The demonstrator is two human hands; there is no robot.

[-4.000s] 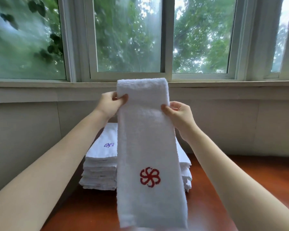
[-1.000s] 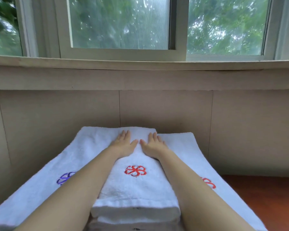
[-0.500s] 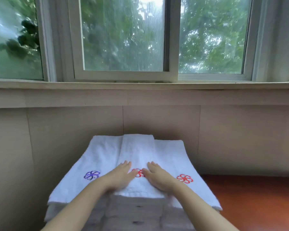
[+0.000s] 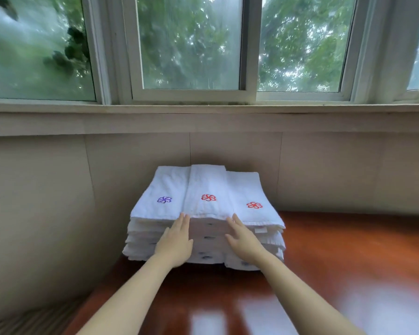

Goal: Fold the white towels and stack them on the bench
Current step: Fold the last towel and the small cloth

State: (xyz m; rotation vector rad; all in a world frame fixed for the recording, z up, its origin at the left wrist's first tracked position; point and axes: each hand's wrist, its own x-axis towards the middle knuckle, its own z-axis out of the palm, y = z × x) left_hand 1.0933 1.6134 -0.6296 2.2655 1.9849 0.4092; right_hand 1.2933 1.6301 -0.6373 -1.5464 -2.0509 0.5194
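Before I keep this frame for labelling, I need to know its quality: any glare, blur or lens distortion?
Head view: window light throws pale glare patches on the bench near the bottom edge; the trees outside and the frame edges are smeared; the sill bows from the wide-angle lens; the towel stack and both hands, left hand and right hand, stay fairly sharp.

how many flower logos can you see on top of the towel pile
3, across the top of the towel pile: a purple flower logo on the left, a red one in the middle, another red one on the right. Lower layers may hide more.

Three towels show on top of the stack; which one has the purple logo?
The left towel; the middle and right ones carry red logos.
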